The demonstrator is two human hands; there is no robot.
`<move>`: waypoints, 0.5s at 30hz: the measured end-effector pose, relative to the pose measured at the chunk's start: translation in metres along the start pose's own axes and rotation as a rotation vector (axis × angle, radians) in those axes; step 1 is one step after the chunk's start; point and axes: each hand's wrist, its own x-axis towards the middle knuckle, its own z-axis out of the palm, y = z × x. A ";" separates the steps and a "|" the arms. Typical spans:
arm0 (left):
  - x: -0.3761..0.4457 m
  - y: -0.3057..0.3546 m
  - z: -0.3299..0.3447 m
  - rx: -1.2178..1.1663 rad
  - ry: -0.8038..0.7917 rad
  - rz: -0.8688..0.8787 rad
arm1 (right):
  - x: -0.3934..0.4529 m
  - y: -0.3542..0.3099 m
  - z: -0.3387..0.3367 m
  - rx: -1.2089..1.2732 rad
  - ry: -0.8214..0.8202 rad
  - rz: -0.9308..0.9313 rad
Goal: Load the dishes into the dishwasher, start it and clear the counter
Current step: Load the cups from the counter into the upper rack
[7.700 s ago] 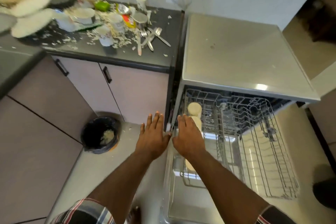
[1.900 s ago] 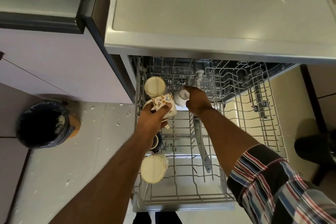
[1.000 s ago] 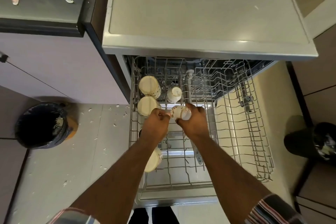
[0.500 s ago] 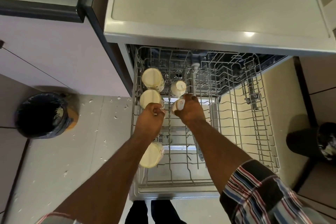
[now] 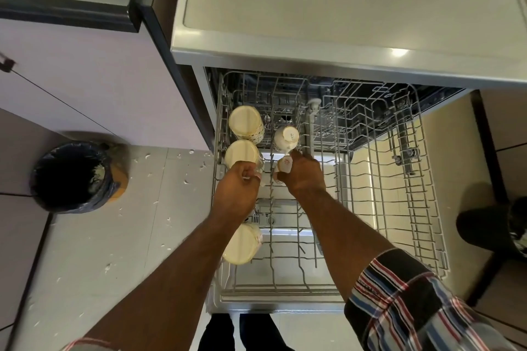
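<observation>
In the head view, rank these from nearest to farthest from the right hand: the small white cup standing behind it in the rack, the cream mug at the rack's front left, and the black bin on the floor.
From the right hand:
1. Small white cup, just behind the fingertips.
2. Cream mug, front left of the wire rack.
3. Black bin, far left on the floor.

Single head-worn view looked steeply down, close above the pulled-out dishwasher rack (image 5: 370, 208); counter edge (image 5: 65, 13) at 11 o'clock.
</observation>
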 end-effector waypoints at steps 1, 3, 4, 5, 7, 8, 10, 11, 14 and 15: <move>0.000 0.000 -0.001 0.004 0.001 0.002 | 0.000 0.000 0.000 0.004 -0.006 0.007; -0.001 0.000 -0.002 0.007 0.004 0.008 | 0.000 0.001 0.000 0.014 -0.027 0.021; -0.001 0.000 -0.003 0.012 0.007 0.015 | -0.001 0.002 -0.001 0.021 -0.039 0.022; -0.001 0.000 -0.003 0.018 0.009 0.025 | -0.001 0.002 -0.001 0.026 -0.051 0.021; -0.002 -0.001 -0.005 0.028 0.013 0.042 | -0.004 0.004 -0.002 0.039 -0.070 0.014; -0.003 -0.001 -0.005 0.037 0.019 0.050 | -0.005 0.005 -0.003 0.041 -0.075 0.007; -0.004 -0.001 -0.006 0.066 0.031 0.071 | -0.008 0.007 -0.005 0.015 -0.094 -0.010; -0.005 0.000 -0.007 0.082 0.038 0.083 | -0.010 0.008 -0.006 -0.005 -0.107 -0.018; -0.009 0.002 -0.010 0.115 0.052 0.122 | -0.014 0.009 -0.010 -0.060 -0.146 -0.044; -0.009 0.003 -0.010 0.127 0.050 0.131 | -0.016 0.010 -0.010 -0.070 -0.154 -0.052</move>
